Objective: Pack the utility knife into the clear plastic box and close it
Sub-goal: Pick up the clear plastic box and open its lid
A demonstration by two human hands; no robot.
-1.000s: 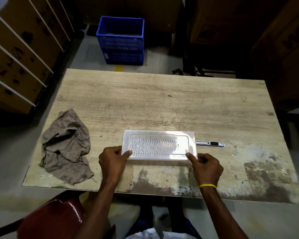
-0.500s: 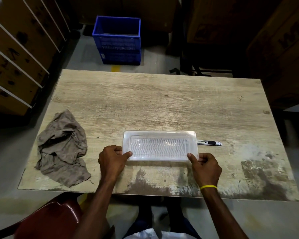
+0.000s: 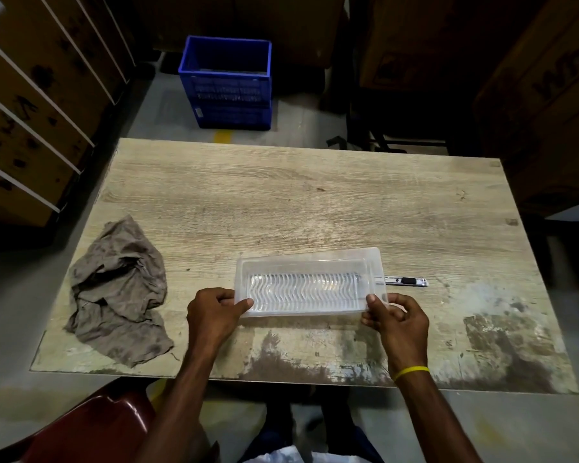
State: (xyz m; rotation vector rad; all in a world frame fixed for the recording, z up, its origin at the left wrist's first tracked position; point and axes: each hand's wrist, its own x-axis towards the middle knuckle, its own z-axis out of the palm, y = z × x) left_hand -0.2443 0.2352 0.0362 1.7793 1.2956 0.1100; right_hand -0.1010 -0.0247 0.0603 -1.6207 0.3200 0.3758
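At table edge — both hands [image 3: 214,312] [image 3: 396,317] on clear plastic box [image 3: 308,282] — utility knife [image 3: 406,281] behind.

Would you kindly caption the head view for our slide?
Both hands, left hand and right hand, grip the clear plastic box; utility knife lies beside it.

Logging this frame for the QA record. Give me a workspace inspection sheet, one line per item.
Surface: worn wooden table, stained and scuffed along the near edge.
Job's things: clear plastic box held at both ends, its right end looks raised; utility knife lies on the table to its right, not yet packed.
Clutter: crumpled grey rag on the table's left side.
Hands: left hand grips the box's left end; right hand grips its right end, a yellow band on that wrist.
Cables: nothing seen.
Surroundings: blue crate on the floor beyond the table; red chair near left.
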